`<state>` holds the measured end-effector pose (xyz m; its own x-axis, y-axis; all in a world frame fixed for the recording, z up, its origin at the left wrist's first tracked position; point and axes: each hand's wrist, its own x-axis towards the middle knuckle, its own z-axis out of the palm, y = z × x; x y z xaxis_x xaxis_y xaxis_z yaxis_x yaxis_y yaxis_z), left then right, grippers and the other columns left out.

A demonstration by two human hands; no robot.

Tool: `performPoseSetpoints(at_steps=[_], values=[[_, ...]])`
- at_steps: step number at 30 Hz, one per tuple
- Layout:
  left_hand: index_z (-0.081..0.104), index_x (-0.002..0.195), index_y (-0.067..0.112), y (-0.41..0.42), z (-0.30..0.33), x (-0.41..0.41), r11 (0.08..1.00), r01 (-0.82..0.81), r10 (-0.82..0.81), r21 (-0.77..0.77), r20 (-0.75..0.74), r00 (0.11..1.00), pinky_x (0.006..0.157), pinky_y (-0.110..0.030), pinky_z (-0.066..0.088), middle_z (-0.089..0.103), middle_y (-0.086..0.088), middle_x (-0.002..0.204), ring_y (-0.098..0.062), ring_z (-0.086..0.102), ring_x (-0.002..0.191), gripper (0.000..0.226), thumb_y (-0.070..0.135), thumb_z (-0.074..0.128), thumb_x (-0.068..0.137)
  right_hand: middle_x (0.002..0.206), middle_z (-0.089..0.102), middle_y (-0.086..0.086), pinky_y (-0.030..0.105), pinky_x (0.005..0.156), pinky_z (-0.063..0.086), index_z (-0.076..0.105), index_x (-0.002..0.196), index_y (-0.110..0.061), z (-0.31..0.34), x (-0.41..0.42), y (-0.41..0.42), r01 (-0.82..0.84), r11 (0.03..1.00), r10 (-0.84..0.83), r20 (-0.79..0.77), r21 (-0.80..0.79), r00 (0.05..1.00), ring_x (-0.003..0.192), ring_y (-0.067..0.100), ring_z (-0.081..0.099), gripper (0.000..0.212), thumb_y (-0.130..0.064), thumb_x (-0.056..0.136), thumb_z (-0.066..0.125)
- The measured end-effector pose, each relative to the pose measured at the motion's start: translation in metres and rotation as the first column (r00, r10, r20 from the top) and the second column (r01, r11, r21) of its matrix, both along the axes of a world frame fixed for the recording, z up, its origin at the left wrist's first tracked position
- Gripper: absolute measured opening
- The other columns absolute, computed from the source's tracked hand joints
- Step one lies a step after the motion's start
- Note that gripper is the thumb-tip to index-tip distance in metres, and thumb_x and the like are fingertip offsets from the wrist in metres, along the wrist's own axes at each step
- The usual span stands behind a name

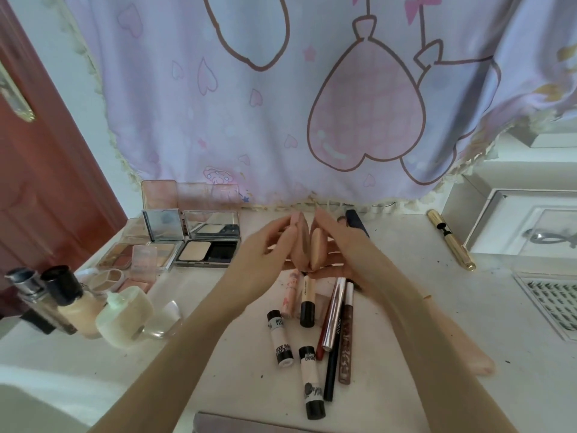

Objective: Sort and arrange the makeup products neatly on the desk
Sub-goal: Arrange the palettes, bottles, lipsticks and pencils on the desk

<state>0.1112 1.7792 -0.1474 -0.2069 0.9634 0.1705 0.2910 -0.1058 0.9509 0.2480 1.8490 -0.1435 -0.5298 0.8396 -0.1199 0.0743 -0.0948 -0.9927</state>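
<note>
Nearest edge: grey-lilac flat object (249, 423) at the bottom of the view, too cropped to identify.
Worktop: white, speckled worktop (437, 307); everything below is placed relative to the open black-and-silver powder compact (207, 245) at its back left.
Bottles: group of foundation bottles and a pale round jar (125, 314) in front and to the left of the compact, upright or leaning.
Palettes: pink and brown eyeshadow palettes (137, 257) just left of the compact, some touching it.
Tubes: loose fan of concealer tubes, lip glosses and pencils (315, 332) in front and to the right of the compact, long axes running roughly front to back, several overlapping.
Mascara: gold mascara tube (452, 242) far right of the compact, well apart from the fan.
Hands: left hand (274, 245) and right hand (340, 245) raised close together right of the compact, above the far end of the fan.
Held things: each hand grips one beige teardrop makeup sponge (317, 248), flat faces turned toward each other, nearly touching.
Containers: compact open, pale powder pan showing; no tray or box holds the tubes.
Next move, likely: set the sponges down as a pair; either hand is equally near.
</note>
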Motion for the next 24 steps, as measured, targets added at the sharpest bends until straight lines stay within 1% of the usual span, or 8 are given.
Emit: performPoseSetpoints(at_steps=[3,6,9,13,15,20,22,24], values=[[0.056,0.122,0.018,-0.008,-0.007,0.007,0.999,0.01,0.004,-0.034,0.406,0.914,0.09,-0.034,0.052,0.068,-0.007,0.11,-0.021,0.066,0.101,0.028,0.024,0.04,0.099,0.078,0.072,0.015,0.039,0.076,0.059,0.063,0.061,-0.01,0.025,-0.014,0.008,-0.09,0.975,0.01,0.368,0.201,0.93,0.074,0.027,0.071,0.06,-0.062,0.086,0.046],[0.057,0.117,0.007,-0.013,-0.013,0.008,0.999,-0.005,0.033,-0.04,0.738,0.674,0.083,-0.032,0.055,0.07,-0.011,0.102,-0.023,0.068,0.093,0.029,0.018,0.035,0.1,0.083,0.071,0.008,0.03,0.065,0.059,0.069,0.084,-0.011,0.042,-0.033,0.009,-0.197,0.937,-0.009,0.582,0.289,0.813,0.069,0.02,0.068,0.057,-0.063,0.085,0.045],[0.058,0.112,0.005,-0.019,-0.017,0.006,0.994,-0.035,0.109,-0.106,0.857,0.504,0.076,-0.031,0.057,0.068,-0.017,0.1,-0.025,0.068,0.089,0.029,0.013,0.033,0.1,0.07,0.064,0.003,0.023,0.056,0.054,0.062,0.076,-0.013,0.053,-0.044,0.006,-0.278,0.906,-0.022,0.693,0.319,0.721,0.054,0.017,0.063,0.056,-0.065,0.084,0.045],[0.058,0.105,0.003,-0.027,-0.015,-0.003,0.982,-0.08,0.19,-0.173,0.879,0.438,0.074,-0.036,0.056,0.065,-0.021,0.103,-0.03,0.064,0.093,0.028,0.021,0.037,0.099,0.075,0.068,0.018,0.025,0.058,0.058,0.053,0.057,-0.005,0.065,-0.05,0.002,-0.269,0.93,0.056,0.63,0.249,0.775,0.052,0.018,0.064,0.066,-0.063,0.086,0.045],[0.06,0.1,0.006,-0.029,-0.017,-0.009,0.976,-0.107,0.217,-0.189,0.856,0.47,0.07,-0.037,0.058,0.066,-0.017,0.099,-0.028,0.065,0.088,0.031,0.03,0.041,0.097,0.088,0.068,0.023,0.028,0.063,0.059,0.054,0.053,-0.005,0.064,-0.052,0.001,-0.286,0.938,0.124,0.579,0.198,0.806,0.063,0.022,0.068,0.067,-0.061,0.088,0.043],[0.052,0.114,0.012,-0.033,-0.022,-0.018,0.974,-0.139,0.221,-0.176,0.638,0.737,0.058,-0.022,0.053,0.06,-0.013,0.111,-0.014,0.067,0.072,0.031,0.021,0.062,0.086,0.065,0.062,0.014,0.035,0.076,0.059,0.055,0.051,-0.001,0.054,-0.055,0.0,-0.331,0.939,0.239,0.511,0.097,0.826,0.075,0.028,0.067,0.075,-0.062,0.09,0.036],[0.051,0.104,0.018,-0.035,-0.02,-0.018,0.967,-0.187,0.254,-0.174,0.596,0.761,0.057,-0.02,0.054,0.06,-0.007,0.104,-0.009,0.067,0.063,0.025,0.013,0.065,0.084,0.065,0.064,0.013,0.036,0.076,0.059,0.059,0.056,0.002,0.051,-0.056,0.0,-0.323,0.943,0.245,0.495,0.078,0.834,0.073,0.026,0.068,0.076,-0.064,0.088,0.039],[0.046,0.108,0.017,-0.035,-0.019,-0.018,0.959,-0.222,0.283,-0.176,0.578,0.765,0.056,-0.018,0.054,0.058,-0.005,0.103,-0.007,0.067,0.059,0.031,0.009,0.064,0.084,0.073,0.067,0.018,0.036,0.074,0.059,0.065,0.073,0.007,0.049,-0.056,0.0,-0.297,0.953,0.239,0.468,0.053,0.851,0.072,0.026,0.069,0.072,-0.061,0.087,0.045]])
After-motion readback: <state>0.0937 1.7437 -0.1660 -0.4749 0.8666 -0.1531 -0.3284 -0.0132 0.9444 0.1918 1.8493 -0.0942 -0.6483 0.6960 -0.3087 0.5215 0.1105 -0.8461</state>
